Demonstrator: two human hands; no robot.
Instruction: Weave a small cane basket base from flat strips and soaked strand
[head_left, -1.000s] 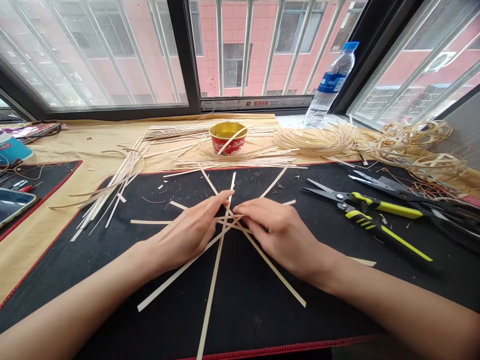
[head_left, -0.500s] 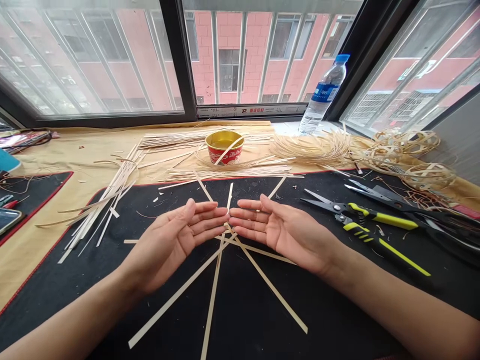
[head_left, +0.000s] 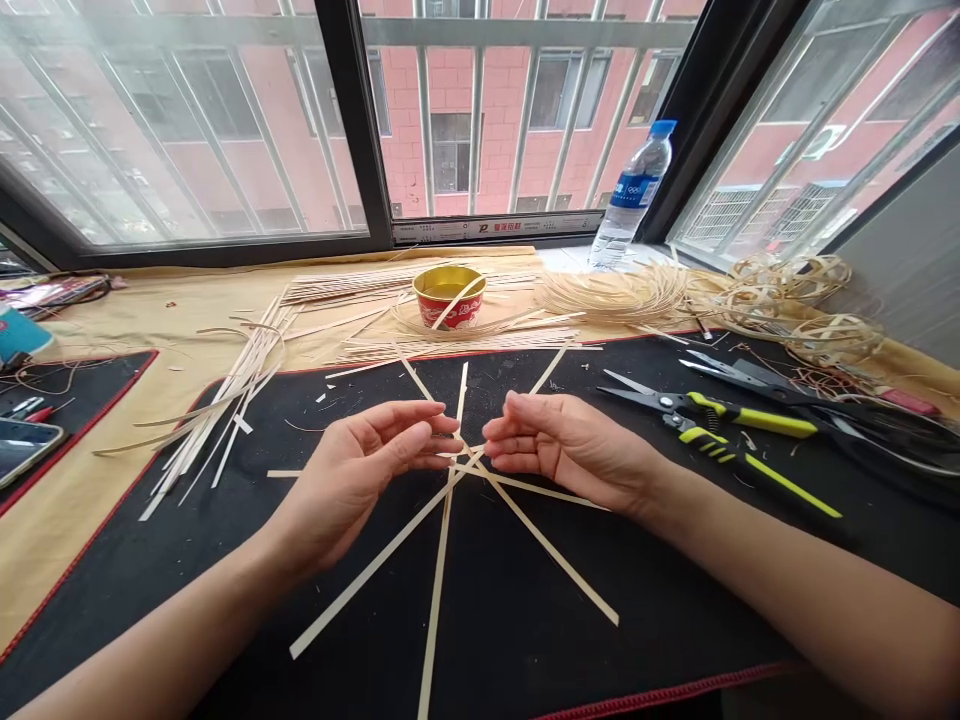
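Note:
Several flat, pale bamboo-like strips (head_left: 551,560) cross one another in a star on the black mat (head_left: 360,660). My left hand (head_left: 375,455) hovers at the left of the crossing, palm inward, fingers bent and apart from the thumb, with nothing held. On the other side, my right hand (head_left: 559,445) is curled in a similar way, its fingertips pointing left and its grasp empty. A small gap separates the two sets of fingertips, just above where the strips meet. Parts of the strips lie hidden behind both hands.
A red tin (head_left: 450,298) with a yellow inside stands behind the mat. Loose strips (head_left: 232,400) lie to the left, and coiled strips (head_left: 615,290) sit near a water bottle (head_left: 634,195). Yellow-handled shears (head_left: 720,425) and other scissors rest at right. A phone (head_left: 26,445) lies far left.
My fingers have bent inward from a straighter, flat pose, and the fingertips have drawn apart. The camera view has shifted slightly. The crossed strips keep their arrangement.

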